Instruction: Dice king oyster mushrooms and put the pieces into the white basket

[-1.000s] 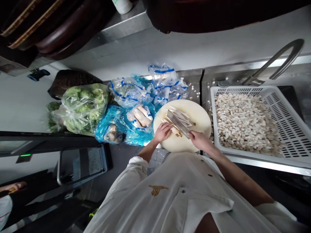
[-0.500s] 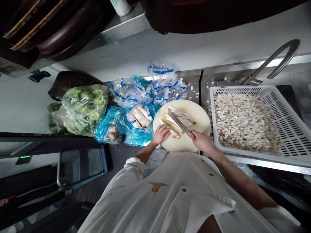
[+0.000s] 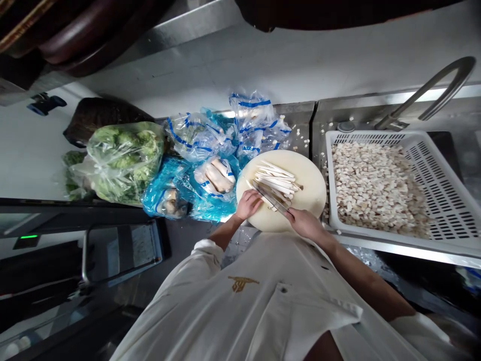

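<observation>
My right hand (image 3: pixel 303 221) is closed round the handle of a knife (image 3: pixel 270 197), whose broad blade slants up and left across the round white cutting board (image 3: pixel 308 175). Long pale mushroom strips (image 3: pixel 276 175) lie in a bundle beyond the blade, some with brownish ends. At the board's left edge my left hand (image 3: pixel 249 203) has its fingers bent and pressed together on a mushroom slice close to the blade. The knife and fingers hide most of that slice.
A white perforated basket (image 3: pixel 447 195) of diced mushrooms (image 3: pixel 376 185) stands right, below a curved faucet (image 3: pixel 447 85). Left of the board lie a bag of whole mushrooms (image 3: pixel 217 176), crumpled plastic bags (image 3: pixel 199 138) and bagged leafy greens (image 3: pixel 126 160). Mushroom bits dot the counter.
The knife has moved down and left, from over the strips to beside my left hand. The strips beyond it now lie more in view. My left hand has barely moved.
</observation>
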The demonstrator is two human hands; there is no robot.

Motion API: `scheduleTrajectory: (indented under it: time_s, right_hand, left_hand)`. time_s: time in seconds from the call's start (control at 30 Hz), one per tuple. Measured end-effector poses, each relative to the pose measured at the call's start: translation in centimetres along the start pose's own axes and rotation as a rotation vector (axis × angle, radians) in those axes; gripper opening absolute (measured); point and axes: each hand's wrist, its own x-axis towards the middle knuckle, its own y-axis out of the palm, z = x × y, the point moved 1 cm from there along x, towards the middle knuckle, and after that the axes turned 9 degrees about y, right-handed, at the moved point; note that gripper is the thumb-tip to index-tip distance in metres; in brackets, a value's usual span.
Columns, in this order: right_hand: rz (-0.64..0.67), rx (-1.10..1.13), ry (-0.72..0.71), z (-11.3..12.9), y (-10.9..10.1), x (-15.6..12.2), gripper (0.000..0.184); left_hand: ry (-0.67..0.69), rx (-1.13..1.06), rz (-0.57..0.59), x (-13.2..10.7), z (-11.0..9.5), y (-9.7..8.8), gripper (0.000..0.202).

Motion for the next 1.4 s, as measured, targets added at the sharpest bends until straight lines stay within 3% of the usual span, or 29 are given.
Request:
scheduleTrajectory:
  time_s: [0.3, 0.53, 0.83, 1.0, 1.03, 1.1, 1.17, 1.2, 1.23, 1.3, 1.4]
  right_hand:
    - [-0.018, -0.006, 0.006, 1.9, -1.4, -1.0, 0.039]
    - [0.040, 0.000, 0.010, 1.6, -1.7, -0.2, 0.038]
    - [0.000, 0.039, 0.020, 4.9, 0.4, 4.5, 0.043]
    - [-0.096, 0.242, -0.017, 2.2, -1.2, 4.6, 0.039]
    - [-0.113, 0.351, 0.005, 1.3, -1.4, 4.1, 0.039]
    - [-0.062, 0.660, 0.047, -0.2, -1.7, 2.8, 0.042]
    - [0.113, 0.998, 0.068, -0.9, -1.6, 1.6, 0.046]
    - [0.226, 1.134, 0.070, -0.9, -1.5, 1.1, 0.048]
    - [0.332, 1.234, 0.071, -0.7, -1.3, 0.8, 0.049]
    - [0.474, 1.334, 0.085, -0.4, -1.1, 0.5, 0.049]
    - [0.439, 1.322, 0.123, -1.1, -1.4, 1.0, 0.045]
  left_hand:
    - [-0.003, 0.022, 0.024, 0.4, -0.3, -0.3, 0.032]
    - [-0.014, -0.019, 0.043, 0.5, -0.1, -0.4, 0.030]
    - [0.011, -0.053, 0.018, 0.7, 0.4, -0.3, 0.027]
    - [0.000, -0.147, 0.042, 1.3, -1.1, -1.1, 0.028]
    - [-0.029, -0.183, 0.004, 1.4, -1.7, -1.2, 0.028]
    - [-0.169, -0.265, -0.186, 1.8, -3.2, -1.0, 0.028]
    - [-0.385, -0.412, -0.427, 2.6, -4.6, -0.2, 0.036]
    - [-0.486, -0.526, -0.490, 3.2, -5.1, 0.4, 0.043]
    - [-0.569, -0.655, -0.497, 3.9, -5.6, 1.0, 0.051]
    - [-0.674, -0.866, -0.400, 5.5, -6.1, 2.2, 0.066]
    - [-0.721, -0.910, -0.300, 6.7, -5.8, 2.8, 0.070]
